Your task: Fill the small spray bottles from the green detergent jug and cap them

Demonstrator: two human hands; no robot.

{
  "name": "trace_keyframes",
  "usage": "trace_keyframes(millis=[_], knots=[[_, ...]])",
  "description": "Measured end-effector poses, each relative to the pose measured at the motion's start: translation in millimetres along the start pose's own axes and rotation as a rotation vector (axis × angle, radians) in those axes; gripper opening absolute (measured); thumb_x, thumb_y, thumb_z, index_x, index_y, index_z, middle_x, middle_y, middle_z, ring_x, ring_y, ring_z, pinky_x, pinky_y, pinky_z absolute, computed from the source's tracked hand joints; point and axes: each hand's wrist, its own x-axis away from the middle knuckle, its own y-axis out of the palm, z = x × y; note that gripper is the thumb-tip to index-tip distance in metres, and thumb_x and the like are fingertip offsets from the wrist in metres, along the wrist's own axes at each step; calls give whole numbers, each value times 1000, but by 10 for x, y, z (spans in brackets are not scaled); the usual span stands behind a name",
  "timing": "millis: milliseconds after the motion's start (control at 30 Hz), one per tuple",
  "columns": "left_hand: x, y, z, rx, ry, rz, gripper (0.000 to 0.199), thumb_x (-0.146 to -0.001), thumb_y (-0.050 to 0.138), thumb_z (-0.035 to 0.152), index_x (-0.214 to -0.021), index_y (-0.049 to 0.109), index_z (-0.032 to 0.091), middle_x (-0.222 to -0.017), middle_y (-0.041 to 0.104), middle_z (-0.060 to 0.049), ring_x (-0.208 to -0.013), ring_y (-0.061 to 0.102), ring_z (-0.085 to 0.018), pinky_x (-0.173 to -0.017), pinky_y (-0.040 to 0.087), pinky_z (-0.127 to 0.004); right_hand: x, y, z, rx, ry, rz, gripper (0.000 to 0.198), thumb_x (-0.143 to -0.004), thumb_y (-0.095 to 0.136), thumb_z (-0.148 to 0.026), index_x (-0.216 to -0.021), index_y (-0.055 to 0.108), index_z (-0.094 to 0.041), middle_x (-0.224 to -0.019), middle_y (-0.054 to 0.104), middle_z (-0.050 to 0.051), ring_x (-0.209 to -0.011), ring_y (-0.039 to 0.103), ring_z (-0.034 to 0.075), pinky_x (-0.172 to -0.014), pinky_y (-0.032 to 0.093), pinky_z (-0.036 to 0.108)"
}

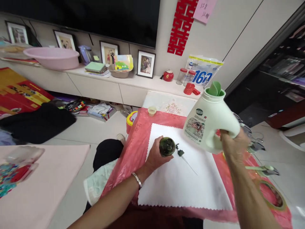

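Grasping dark-green bottle (167, 147) in left hand (156, 155) and uncapped pale-green detergent jug (205, 117) in right hand (234, 143), with pump head (181, 153) lying between hands, apparently readying to pour, next calling for closer alignment, slow tilt.

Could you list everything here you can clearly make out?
Cover: 1, red, centre
Mat: 1, white, on cover
Pump: 1, dark green, on mat
Bottle: 1, dark green, left hand
Jug: 1, pale green, right hand
Small cup: 1, cream, cover's far left
Tape roll: 1, yellowish, cover's near right
Cabinet: 1, white, along wall
Television: 1, black, above cabinet
Picture frames: 4, black, on cabinet
Basin: 1, pink, cabinet's left
Pot: 1, red, cabinet's right
Jars: 2, clear, beside pot
Bag: 1, clear, behind jars
Wall ornament: 1, red, above jars
Other clutter: uncountable
Bracelet: 1, silver, left wrist
Hands: 2, bare, on bottle and jug
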Motion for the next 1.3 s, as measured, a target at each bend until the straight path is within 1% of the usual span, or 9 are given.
trace_keyframes(millis=[100, 233, 433, 633, 833, 1033, 1167, 1233, 1300], knots=[[3, -9, 13, 6, -42, -8, 99, -56, 90, 32, -141, 39, 21, -141, 56, -15, -136, 56, -37, -117, 44, -57, 178, 310, 243, -90, 71, -22, 55, -73, 51, -69, -77, 59, -14, -68, 55, 5, -60, 49, 17, -61, 40, 26], [3, -27, 6, 4, -43, -26, 101, -57, 91, 39, -142, 39, 20, -141, 57, -16, -135, 57, -37, -117, 44, -58, 360, 637, 443, -163, 132, -57, 55, -74, 53, -69, -81, 58, -14, -69, 55, 5, -63, 51, 18, -60, 41, 25], [-1, -27, -5, -7, -49, -17, 101, -57, 90, 38, -142, 40, 20, -140, 57, -16, -135, 57, -36, -117, 45, -56, 336, 911, 476, -218, 174, -81, 55, -73, 49, -69, -84, 57, -15, -72, 55, 5, -66, 51, 19, -61, 41, 25], [1, -23, 15, -11, -84, -25, 101, -56, 90, 34, -143, 39, 20, -142, 56, -16, -135, 57, -36, -118, 44, -56, 264, 854, 353, -238, 168, -164, 66, -67, 50, -73, -93, 59, -14, -85, 60, 8, -77, 56, 21, -70, 44, 28], [4, -18, 33, -17, -94, -9, 100, -56, 89, 32, -142, 40, 21, -142, 57, -15, -135, 58, -36, -117, 45, -55, 328, 672, 442, -216, 145, -360, 69, -66, 54, -65, -111, 60, -14, -99, 64, 9, -88, 61, 25, -75, 45, 31], [6, -23, -13, -3, -95, -17, 99, -58, 88, 35, -143, 39, 19, -143, 56, -16, -135, 56, -36, -118, 43, -56, 156, 664, 625, -132, 129, -532, 46, -70, 67, -47, -102, 65, -13, -94, 64, 4, -85, 61, 21, -73, 43, 27], [4, -27, -53, 15, -102, -22, 100, -57, 88, 36, -143, 39, 20, -143, 56, -16, -135, 56, -36, -117, 43, -56, -67, 759, 664, -99, 130, -556, 30, -84, 72, -32, -103, 64, -11, -95, 62, 4, -85, 59, 16, -80, 46, 25], [4, -23, -73, 30, -101, -24, 100, -57, 88, 35, -143, 39, 19, -143, 56, -17, -135, 56, -36, -117, 43, -56, -128, 803, 668, -95, 127, -552, 25, -92, 71, -31, -101, 62, -9, -95, 60, 4, -85, 58, 14, -84, 48, 26], [5, -17, -91, 38, -97, -23, 100, -57, 87, 35, -143, 38, 19, -143, 56, -17, -135, 56, -36, -117, 42, -57, -140, 829, 673, -97, 123, -547, 23, -94, 69, -31, -99, 62, -9, -95, 60, 4, -86, 58, 14, -85, 48, 26]])
